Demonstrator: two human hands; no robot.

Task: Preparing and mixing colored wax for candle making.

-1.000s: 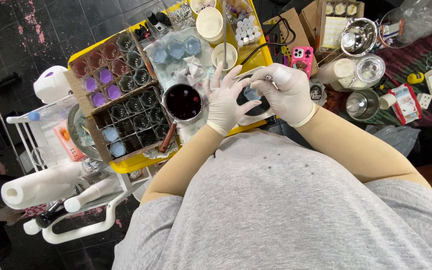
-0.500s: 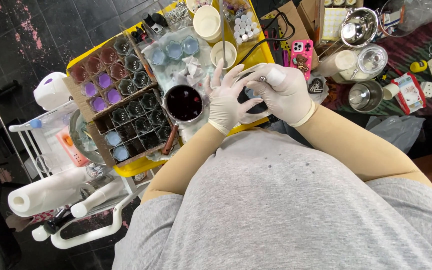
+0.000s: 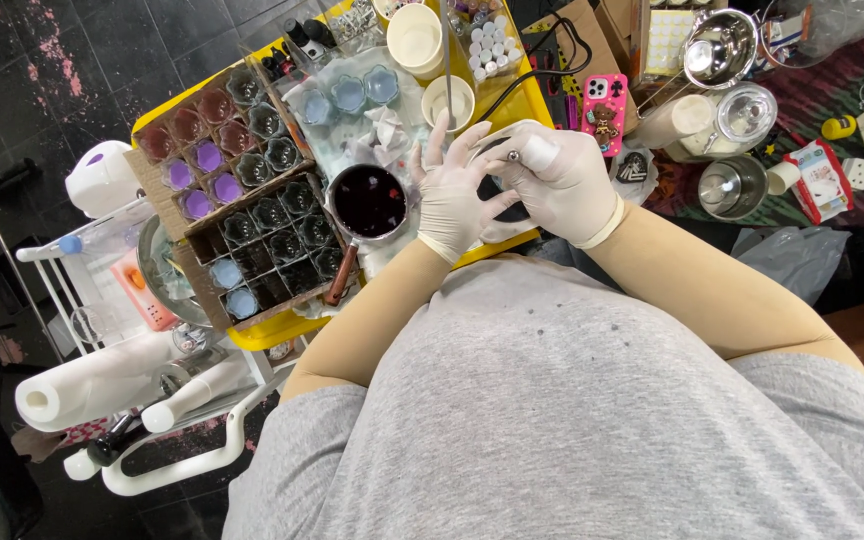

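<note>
A: So, biggest first: the yellow tray point(image 3: 512, 108) carries nearly everything, and both gloved hands meet over its near right corner.

B: What are they doing there?

A: The right hand point(image 3: 562, 185) is curled mostly closed, pinching a small metal piece point(image 3: 513, 156) at its fingertips. The left hand point(image 3: 452, 195) is spread wide, fingers fanned, its fingertips touching the right hand's and holding nothing that I can see. Below them lies a dark round thing, mostly hidden; I cannot tell what it is.

B: Any advice on the grip?

A: I'd judge it wise to keep the pinch firm and both hands low over the tray, because the pot of dark liquid point(image 3: 366, 203) stands just beside the left hand, and a stray elbow could tip it.

B: And the packages?

A: Left on the tray, a cardboard divider box point(image 3: 237, 190) holds small glass cups, some purple, some pale blue, some reddish. Off to the right, a red and white carton point(image 3: 819, 190) lies on the patterned cloth. A pink phone case point(image 3: 604, 103) rests by the tray's right edge. At the tray's far end, a clear bag of little white-capped vials point(image 3: 490, 45) sits beside a cream cup point(image 3: 418, 42).
</note>
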